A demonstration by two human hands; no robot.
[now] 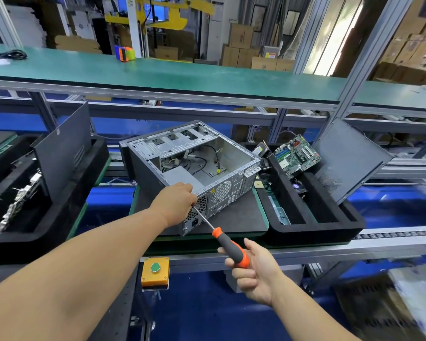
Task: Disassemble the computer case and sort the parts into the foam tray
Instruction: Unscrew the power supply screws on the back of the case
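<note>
Surface: dark pallet point(231, 217) under the open computer case point(194, 166); foam tray point(312, 227) right of both hands.
Left hand point(176, 201): fingers curled at the case's rear edge; grip unclear.
Right hand point(253, 269): grips the screwdriver point(229, 244).

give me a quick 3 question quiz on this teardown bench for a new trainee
1. True or false: the right hand holds the screwdriver by its handle.
2. Where is the green circuit board? A) inside the computer case B) leaning in the foam tray to the right of the case C) on the upper green shelf
3. Fill in: the left hand rests at the case's ____ panel, near the vent holes.

Key
1. True
2. B
3. rear
</note>
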